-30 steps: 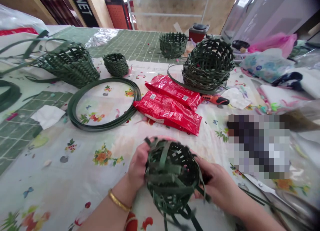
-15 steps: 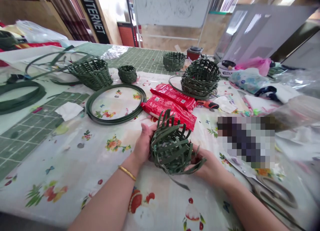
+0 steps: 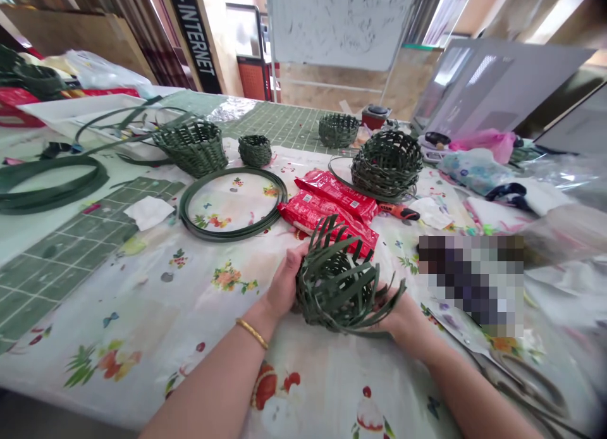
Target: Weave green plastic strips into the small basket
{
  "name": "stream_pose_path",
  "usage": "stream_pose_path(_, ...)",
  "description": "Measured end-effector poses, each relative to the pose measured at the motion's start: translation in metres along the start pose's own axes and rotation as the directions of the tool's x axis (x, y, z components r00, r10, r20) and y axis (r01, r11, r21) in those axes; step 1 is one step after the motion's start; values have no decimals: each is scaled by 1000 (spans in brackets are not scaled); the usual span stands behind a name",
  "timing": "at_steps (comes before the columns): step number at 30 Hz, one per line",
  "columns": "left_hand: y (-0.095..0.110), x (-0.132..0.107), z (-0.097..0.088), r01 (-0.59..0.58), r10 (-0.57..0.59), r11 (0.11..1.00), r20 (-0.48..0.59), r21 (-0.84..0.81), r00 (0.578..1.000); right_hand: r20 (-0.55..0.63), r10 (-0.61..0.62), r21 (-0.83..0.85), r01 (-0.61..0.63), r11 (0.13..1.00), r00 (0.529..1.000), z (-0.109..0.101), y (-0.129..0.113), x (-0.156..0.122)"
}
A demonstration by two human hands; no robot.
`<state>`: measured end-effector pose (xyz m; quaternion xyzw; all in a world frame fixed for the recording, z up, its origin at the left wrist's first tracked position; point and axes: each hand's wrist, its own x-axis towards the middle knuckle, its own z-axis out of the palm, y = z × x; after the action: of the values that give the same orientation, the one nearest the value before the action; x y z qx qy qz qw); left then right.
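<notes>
A small dark green basket (image 3: pixel 336 293), woven from flat strips, is held between both hands above the flowered tablecloth. Loose strip ends stick up from its rim and bend over its opening. My left hand (image 3: pixel 285 284) grips the left side, thumb up and most fingers hidden behind the weave. On the right side, my right hand (image 3: pixel 396 309) holds the basket wall, its fingers partly covered by loose strips. Just beyond the basket lie red plastic packets (image 3: pixel 332 211). A coil of green strip (image 3: pixel 232 236) rests to the left of them.
Finished-looking baskets (image 3: pixel 386 167) and a taller one (image 3: pixel 190 149) stand farther back. Scissors (image 3: pixel 516 376) lie at the right near my forearm. An orange-handled tool (image 3: pixel 401 211) sits by the packets. A white tray (image 3: pixel 57 113) and another strip coil (image 3: pixel 57 198) are at left.
The view has shifted, so everything sits a little farther right and lower. Both hands still hold the basket, which has turned slightly; a strip that hung below it no longer shows there.
</notes>
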<state>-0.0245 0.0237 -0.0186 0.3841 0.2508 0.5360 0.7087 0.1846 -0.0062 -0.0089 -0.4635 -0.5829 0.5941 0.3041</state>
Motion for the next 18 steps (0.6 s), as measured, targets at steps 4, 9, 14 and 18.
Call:
stream_pose_path(4, 10, -4, -2, -6, -7, 996, 150, 84, 989, 64, 41, 134, -49, 990, 997, -5, -1, -1)
stream_pose_path(9, 16, -6, 3, 21, -34, 994, 133, 103, 991, 18, 144, 238, -144, 960, 989, -8, 5, -1)
stream_pose_path(14, 14, -6, 8, 22, -25, 999, 106, 24, 994, 37, 170, 310, -172, 935, 985, -7, 2, -1)
stream_pose_path(18, 10, -4, 6, 7, -8, 1000, 69, 15, 998, 22, 180, 389, -174, 905, 983, -9, 9, 0)
